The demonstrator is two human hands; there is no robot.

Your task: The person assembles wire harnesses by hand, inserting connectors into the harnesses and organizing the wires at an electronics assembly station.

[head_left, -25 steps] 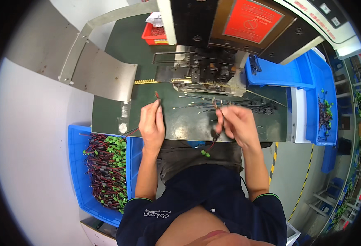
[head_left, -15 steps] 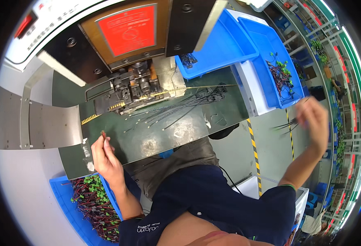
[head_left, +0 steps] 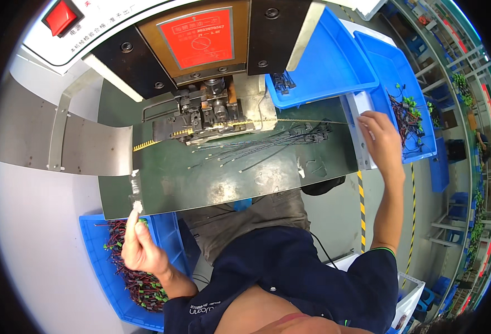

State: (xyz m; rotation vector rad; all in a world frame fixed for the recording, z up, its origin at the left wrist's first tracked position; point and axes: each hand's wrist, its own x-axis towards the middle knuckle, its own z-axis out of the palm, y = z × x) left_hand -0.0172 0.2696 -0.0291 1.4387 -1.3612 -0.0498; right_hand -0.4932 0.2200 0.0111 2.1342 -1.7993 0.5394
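Note:
My left hand [head_left: 142, 250] hangs above the blue bin [head_left: 92, 236] at the lower left, index finger stretched toward the table's front-left corner. Nothing shows between its finger and thumb. My right hand [head_left: 383, 142] is over the white ledge [head_left: 358, 146] at the table's right end, fingers loosely bent and pointing left; I see nothing in them. Just left of it, a bundle of thin black cables [head_left: 279, 142] lies on the green table [head_left: 195, 192]. Behind the cables stands the press machine's crimping tool [head_left: 215, 108], a yellowish terminal strip [head_left: 145, 146] running into it.
Red and black wires with green connectors [head_left: 139, 286] fill the lower-left bin. Two blue trays stand at the back right: one [head_left: 334, 61] with black parts in a corner, another [head_left: 376, 53] with more wires. A curved metal guard [head_left: 92, 142] borders the left.
My right hand has swung left to the ledge; the dark wires it held no longer show. My left hand has dropped back from the table toward the bin, and its small item is no longer visible.

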